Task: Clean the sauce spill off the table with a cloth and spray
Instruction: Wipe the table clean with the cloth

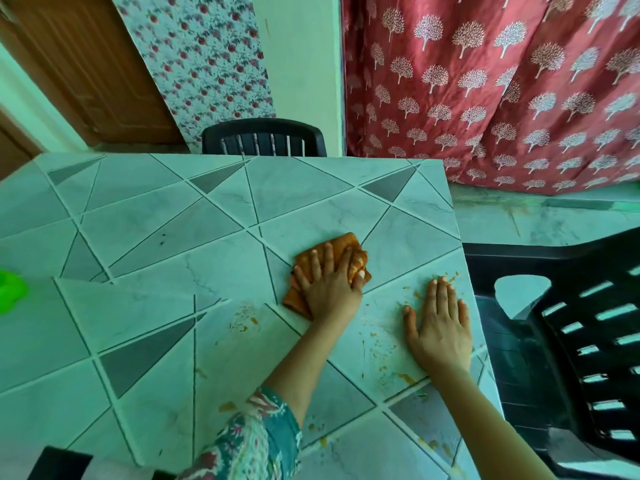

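Note:
An orange, sauce-stained cloth lies folded on the tiled table, right of centre. My left hand presses down on it, fingers spread over the top and thumb hooked around its right edge. My right hand lies flat and open on the tabletop near the right edge, holding nothing. Orange sauce smears and specks are scattered around both hands, with fainter traces to the left and drops along the near edge. A bright green object shows at the far left, cut off by the frame.
A black plastic chair stands close against the table's right side. Another black chair is pushed in at the far edge. A red patterned curtain hangs behind on the right, and a wooden door is at the back left.

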Demonstrator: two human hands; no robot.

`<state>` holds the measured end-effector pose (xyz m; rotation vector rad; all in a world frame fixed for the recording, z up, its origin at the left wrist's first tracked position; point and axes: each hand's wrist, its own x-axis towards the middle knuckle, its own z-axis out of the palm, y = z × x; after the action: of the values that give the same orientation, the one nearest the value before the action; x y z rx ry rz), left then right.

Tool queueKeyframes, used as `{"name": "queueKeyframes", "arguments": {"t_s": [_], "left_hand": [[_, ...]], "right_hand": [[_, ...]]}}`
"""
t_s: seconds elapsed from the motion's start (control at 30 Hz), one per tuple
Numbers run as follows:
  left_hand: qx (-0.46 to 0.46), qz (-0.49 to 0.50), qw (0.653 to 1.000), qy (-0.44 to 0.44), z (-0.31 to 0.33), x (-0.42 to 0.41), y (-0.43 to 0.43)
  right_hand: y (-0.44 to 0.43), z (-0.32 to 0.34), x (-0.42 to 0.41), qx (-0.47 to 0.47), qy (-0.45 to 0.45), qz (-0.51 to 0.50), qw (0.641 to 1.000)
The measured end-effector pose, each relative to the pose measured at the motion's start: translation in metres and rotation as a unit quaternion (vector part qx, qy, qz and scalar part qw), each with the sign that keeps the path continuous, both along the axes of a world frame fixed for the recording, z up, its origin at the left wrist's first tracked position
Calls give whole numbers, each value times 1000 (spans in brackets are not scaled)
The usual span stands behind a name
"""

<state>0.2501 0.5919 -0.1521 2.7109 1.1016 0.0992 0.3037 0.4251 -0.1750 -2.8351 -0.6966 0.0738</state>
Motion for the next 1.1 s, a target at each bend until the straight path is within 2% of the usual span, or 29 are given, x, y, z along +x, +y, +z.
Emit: {"name": "queueKeyframes", "arguments": {"t_s": [0.07, 0.13, 0.3, 0.43, 0.57, 0.7, 0.8, 0.9, 1.03, 1.1], "left_hand": [[-4, -43, 999, 17, 4, 9, 23], [-13, -42, 998, 35, 9, 8, 57], [-21, 71, 997, 27, 14, -47, 100], [-12, 129, 991, 13, 0, -80, 54], [-11, 68, 998, 11, -1, -59, 12], [5, -8, 999, 50, 11, -51, 57], [-10, 63, 996, 54, 14, -75, 111], [-20, 152, 987, 40, 9, -113, 130], [-9, 216, 976, -12, -4, -136, 80], [-15, 210, 977, -32, -6, -122, 48]], "right_hand": [[0, 1, 0, -4, 4, 3, 1000], [-2, 1, -1, -7, 7, 11, 1000], [-3, 2, -1, -11, 4, 24, 1000], [3, 4, -14, 0, 3, 41, 999], [36, 6, -57, -10, 15, 142, 990], [57, 4, -78, -6, 13, 165, 986], [58, 3, -78, -1, -5, 175, 985], [57, 0, -77, 0, -8, 165, 986], [57, 0, -77, 2, -20, 167, 986], [57, 2, -76, 2, -25, 166, 986]]}}
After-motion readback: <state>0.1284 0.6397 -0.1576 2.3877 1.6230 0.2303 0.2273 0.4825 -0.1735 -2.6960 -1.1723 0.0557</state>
